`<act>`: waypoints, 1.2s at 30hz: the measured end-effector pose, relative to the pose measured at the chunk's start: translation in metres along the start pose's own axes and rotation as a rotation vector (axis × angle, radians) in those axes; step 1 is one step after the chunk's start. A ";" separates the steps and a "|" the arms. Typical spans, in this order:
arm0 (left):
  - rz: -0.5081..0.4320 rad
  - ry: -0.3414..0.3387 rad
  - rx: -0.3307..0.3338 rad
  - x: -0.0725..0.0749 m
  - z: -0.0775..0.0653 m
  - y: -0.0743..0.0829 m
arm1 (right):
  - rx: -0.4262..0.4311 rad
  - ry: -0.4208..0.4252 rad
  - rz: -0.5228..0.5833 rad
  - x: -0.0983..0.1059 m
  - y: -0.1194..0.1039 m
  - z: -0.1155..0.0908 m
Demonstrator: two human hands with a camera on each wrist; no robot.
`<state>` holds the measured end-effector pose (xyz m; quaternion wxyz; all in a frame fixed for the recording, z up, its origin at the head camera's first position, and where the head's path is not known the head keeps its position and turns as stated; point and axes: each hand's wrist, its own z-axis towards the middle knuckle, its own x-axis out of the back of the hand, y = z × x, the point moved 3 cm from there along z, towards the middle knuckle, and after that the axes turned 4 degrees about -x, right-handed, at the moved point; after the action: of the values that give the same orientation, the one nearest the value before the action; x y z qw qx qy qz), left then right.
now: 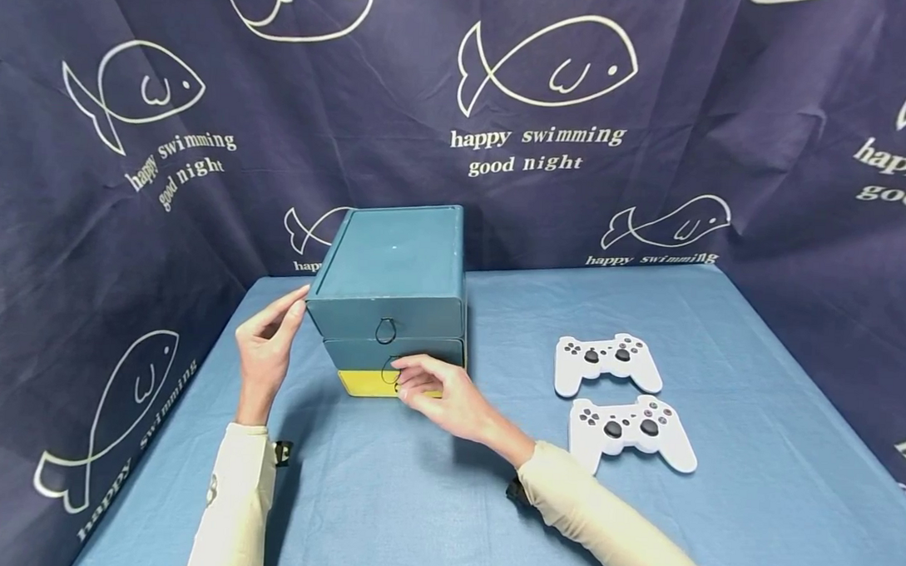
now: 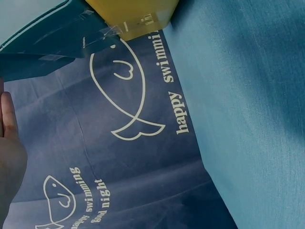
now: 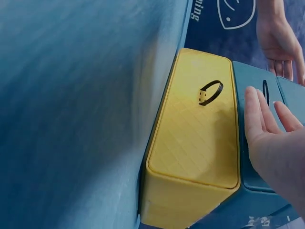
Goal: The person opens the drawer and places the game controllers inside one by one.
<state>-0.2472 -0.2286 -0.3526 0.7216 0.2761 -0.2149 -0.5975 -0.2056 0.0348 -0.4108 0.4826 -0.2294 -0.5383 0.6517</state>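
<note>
A three-tier drawer box (image 1: 397,252) stands on the table, its upper two tiers teal and its bottom yellow drawer (image 3: 195,138) nearest the cloth. Each drawer front carries a black loop pull; the top loop (image 1: 385,331) hangs free. At the upper left front corner of the box, my left hand (image 1: 265,351) rests its straight fingertips against the side. My right hand (image 1: 449,399) is in front of the middle drawer, fingers extended, fingertips beside the middle loop pull (image 3: 266,91). In the right wrist view the thumb and fingers are spread apart around that loop.
Two white game controllers lie to the right of the box, a rear one (image 1: 607,365) and a front one (image 1: 631,435) close to my right forearm. A dark blue curtain (image 1: 692,100) with fish drawings hangs behind and beside the blue cloth-covered table (image 1: 385,505).
</note>
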 end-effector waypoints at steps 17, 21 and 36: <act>0.009 0.003 -0.013 -0.001 0.000 0.001 | -0.007 -0.049 0.011 -0.011 0.003 0.010; 0.016 -0.002 -0.011 0.000 0.000 0.000 | 0.004 -0.057 0.032 -0.012 0.002 0.010; -0.005 -0.002 0.002 0.000 -0.001 -0.001 | 0.005 -0.088 0.046 -0.014 0.005 0.012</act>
<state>-0.2474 -0.2289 -0.3536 0.7195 0.2767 -0.2154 -0.5995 -0.2112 0.0166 -0.4144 0.4436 -0.2116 -0.5521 0.6735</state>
